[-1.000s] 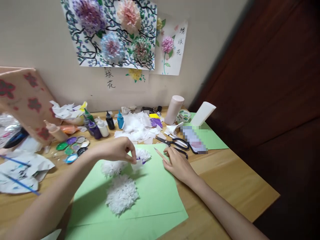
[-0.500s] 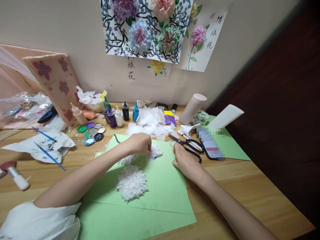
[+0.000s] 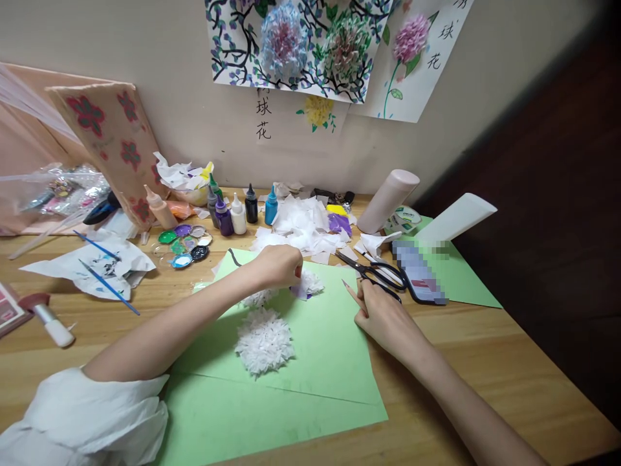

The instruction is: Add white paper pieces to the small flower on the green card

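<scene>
My left hand (image 3: 284, 266) is closed with its fingertips pointing down, right against a small white paper flower (image 3: 311, 283). A bit of purple shows at that flower's lower edge; what the fingertips pinch is hidden. My right hand (image 3: 381, 309) is closed around a pencil (image 3: 354, 295), whose tip points up and left over the green paper's right edge. On the green paper (image 3: 330, 362) lies a larger fluffy white paper flower (image 3: 264, 342). Another white flower (image 3: 259, 298) is partly covered by my left forearm.
Black-handled scissors (image 3: 373, 270) lie just beyond my right hand, beside a phone (image 3: 418, 272). Cut white paper pieces (image 3: 303, 223) are heaped at the back. Paint bottles (image 3: 237, 215), a paint palette (image 3: 183, 246) and brushes (image 3: 109, 279) on stained tissue (image 3: 97, 259) are to the left.
The view has shifted, so the table things appear displaced. My right hand has drawn slightly back from the paper, and the pencil shows more clearly. My left hand remains at the small flower.
</scene>
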`<state>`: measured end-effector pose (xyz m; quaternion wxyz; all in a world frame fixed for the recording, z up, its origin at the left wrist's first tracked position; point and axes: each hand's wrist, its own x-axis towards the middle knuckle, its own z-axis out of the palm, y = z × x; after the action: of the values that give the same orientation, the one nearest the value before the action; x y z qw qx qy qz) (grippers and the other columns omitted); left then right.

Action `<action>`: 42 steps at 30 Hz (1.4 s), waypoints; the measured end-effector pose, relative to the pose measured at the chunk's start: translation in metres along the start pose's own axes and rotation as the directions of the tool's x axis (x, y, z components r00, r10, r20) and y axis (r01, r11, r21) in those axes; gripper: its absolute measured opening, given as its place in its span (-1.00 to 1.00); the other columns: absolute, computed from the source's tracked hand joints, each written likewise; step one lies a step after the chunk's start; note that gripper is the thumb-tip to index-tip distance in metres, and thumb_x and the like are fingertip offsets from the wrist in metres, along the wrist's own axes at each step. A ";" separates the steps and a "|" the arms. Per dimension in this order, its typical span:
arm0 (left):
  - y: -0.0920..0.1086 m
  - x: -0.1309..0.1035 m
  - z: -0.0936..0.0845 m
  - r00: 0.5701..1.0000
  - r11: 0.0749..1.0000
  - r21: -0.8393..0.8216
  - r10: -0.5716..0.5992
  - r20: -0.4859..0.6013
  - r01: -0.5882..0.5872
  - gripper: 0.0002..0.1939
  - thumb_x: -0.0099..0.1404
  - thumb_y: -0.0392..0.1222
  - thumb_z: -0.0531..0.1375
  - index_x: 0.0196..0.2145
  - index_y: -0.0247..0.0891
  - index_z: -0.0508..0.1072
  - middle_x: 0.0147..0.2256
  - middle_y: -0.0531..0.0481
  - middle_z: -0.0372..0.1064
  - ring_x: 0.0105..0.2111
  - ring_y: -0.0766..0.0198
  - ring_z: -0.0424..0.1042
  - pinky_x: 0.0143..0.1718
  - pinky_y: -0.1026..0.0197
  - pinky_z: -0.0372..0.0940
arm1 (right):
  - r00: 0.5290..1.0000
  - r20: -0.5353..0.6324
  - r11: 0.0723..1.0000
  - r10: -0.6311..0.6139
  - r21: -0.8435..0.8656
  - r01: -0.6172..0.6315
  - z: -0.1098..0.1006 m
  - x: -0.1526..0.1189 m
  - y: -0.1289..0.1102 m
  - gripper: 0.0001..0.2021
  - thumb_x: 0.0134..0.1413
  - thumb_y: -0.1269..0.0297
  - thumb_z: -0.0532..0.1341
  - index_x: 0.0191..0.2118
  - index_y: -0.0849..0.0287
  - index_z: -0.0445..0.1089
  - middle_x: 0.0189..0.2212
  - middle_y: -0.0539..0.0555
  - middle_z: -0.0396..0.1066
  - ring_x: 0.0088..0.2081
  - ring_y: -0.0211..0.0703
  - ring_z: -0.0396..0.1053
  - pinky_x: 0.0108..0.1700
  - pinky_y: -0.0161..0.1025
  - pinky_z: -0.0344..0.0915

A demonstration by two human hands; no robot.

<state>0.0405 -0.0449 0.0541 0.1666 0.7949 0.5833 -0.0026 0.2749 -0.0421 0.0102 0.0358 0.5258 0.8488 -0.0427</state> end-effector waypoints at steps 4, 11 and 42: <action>-0.001 0.000 -0.002 1.000 1.000 0.002 -0.011 -0.001 0.011 -0.76 0.03 -0.14 0.11 -0.38 -0.23 0.51 -0.39 -0.10 0.46 -0.38 0.18 0.37 -0.49 0.24 0.10 | 0.997 -0.078 0.993 0.005 -0.118 -0.015 0.004 0.005 -0.004 -0.78 -0.13 0.60 0.05 -0.31 0.23 0.23 -0.41 0.22 0.32 -0.37 -0.02 0.32 -0.41 -0.23 0.09; -0.001 0.001 -0.003 1.000 1.000 0.001 -0.009 0.012 0.009 -0.77 0.02 -0.13 0.12 -0.39 -0.21 0.52 -0.40 -0.06 0.48 -0.38 0.19 0.39 -0.48 0.25 0.14 | 0.996 -0.007 0.995 0.084 -0.050 -0.084 -0.004 0.014 -0.007 -0.82 -0.05 0.60 0.03 -0.30 0.30 0.27 -0.36 0.24 0.37 -0.29 -0.05 0.36 -0.36 -0.26 0.10; -0.001 0.001 -0.004 1.000 1.000 -0.017 -0.009 -0.019 0.008 -0.80 0.01 -0.16 0.16 -0.40 -0.20 0.53 -0.44 -0.04 0.46 -0.43 0.26 0.35 -0.53 0.27 0.04 | 0.522 -0.766 0.421 -0.374 0.361 0.832 0.027 0.011 -0.051 -0.68 0.26 0.16 -0.16 -0.33 0.15 0.24 -0.62 -0.01 0.20 -0.56 -0.23 0.15 -0.50 -0.27 0.13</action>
<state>0.0390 -0.0423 0.0568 0.1677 0.7910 0.5883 0.0093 0.2249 -0.0580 -0.0157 -0.4441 0.1147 0.8639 -0.2082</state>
